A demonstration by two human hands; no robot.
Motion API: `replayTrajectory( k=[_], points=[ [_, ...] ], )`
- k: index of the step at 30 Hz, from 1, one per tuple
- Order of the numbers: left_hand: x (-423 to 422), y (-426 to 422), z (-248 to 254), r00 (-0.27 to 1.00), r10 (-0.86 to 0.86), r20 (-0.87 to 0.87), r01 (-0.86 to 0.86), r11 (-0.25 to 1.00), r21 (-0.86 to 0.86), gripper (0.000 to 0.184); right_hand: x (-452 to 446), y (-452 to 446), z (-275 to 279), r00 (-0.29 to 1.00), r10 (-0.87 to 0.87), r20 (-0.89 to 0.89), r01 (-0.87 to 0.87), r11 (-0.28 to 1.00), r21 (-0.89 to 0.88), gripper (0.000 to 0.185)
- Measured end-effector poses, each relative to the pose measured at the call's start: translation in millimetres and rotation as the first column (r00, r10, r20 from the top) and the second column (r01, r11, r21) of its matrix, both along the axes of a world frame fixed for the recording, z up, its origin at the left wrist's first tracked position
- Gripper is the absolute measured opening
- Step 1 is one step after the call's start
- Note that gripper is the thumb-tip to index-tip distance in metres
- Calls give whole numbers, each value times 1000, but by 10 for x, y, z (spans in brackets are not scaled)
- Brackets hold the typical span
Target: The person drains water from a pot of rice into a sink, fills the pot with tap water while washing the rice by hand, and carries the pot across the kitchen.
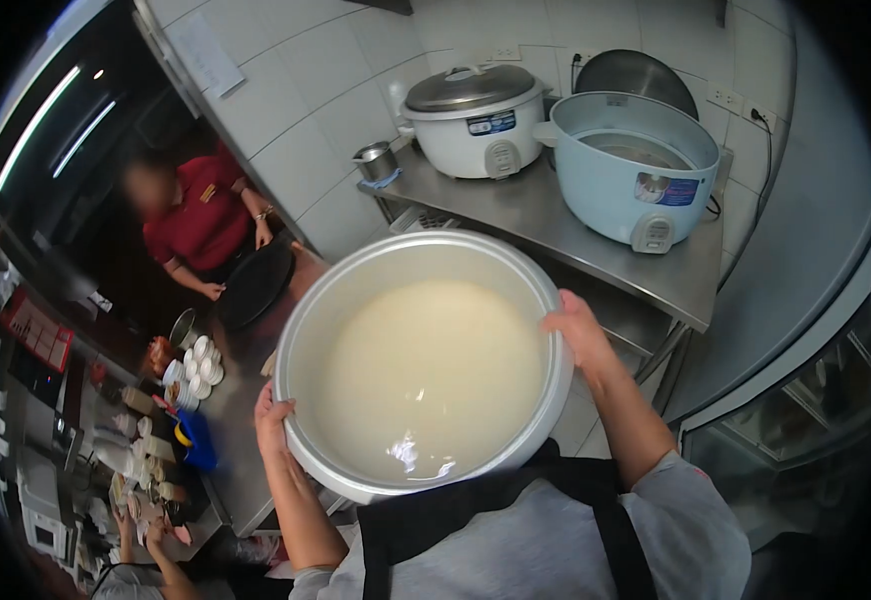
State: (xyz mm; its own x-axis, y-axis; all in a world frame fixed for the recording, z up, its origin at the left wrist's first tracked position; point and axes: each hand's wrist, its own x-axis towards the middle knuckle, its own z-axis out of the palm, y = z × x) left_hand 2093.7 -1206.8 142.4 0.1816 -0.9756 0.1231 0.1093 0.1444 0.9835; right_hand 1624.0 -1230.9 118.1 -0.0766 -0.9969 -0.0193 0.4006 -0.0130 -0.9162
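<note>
Held in front of my body is a large metal rice cooker pot [301,330], filled with cloudy, pale liquid; any rice below the surface is hard to make out. My left hand [273,418] grips its rim on the left side, and my right hand [578,325] grips the rim on the right. Both sets of fingers are closed around the edge. Beyond the pot, on a steel table [526,215], stand a light blue rice cooker body [596,180] without a lid or inner pot and a white rice cooker [471,120] with its lid on.
A metal lid [641,75] leans on the wall behind the blue cooker. A steel jug [376,160] stands at the table's left end. To the left, a person in red [201,205] holds a black round tray [256,285] beside a counter [246,430] with stacked white cups [201,365].
</note>
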Motion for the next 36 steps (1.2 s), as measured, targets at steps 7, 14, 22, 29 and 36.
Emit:
replayTrajectory(
  k=[7,14,22,29,36],
  points=[
    [-1028,-974,996,971,-236,41,239,966,-101,42,-1243,-405,1238,997,9,77,9,974,-225,37],
    [-2151,-2093,1671,864,-453,-219,409,886,-219,27,-2223,-528,2076,967,-110,229,195,901,-388,17],
    [-3379,-3643,1698,680,-696,-231,652,718,-244,29,-2624,-590,2213,859,-478,183,510,773,-378,22],
    [-4537,-4602,1792,507,-847,-159,780,530,-332,37,-3091,-954,2034,724,-680,112,669,655,-351,25],
    [-5301,-5201,1904,424,-894,-149,855,449,-261,36,-3689,-1214,1959,607,-792,72,776,570,-271,27]
  ],
)
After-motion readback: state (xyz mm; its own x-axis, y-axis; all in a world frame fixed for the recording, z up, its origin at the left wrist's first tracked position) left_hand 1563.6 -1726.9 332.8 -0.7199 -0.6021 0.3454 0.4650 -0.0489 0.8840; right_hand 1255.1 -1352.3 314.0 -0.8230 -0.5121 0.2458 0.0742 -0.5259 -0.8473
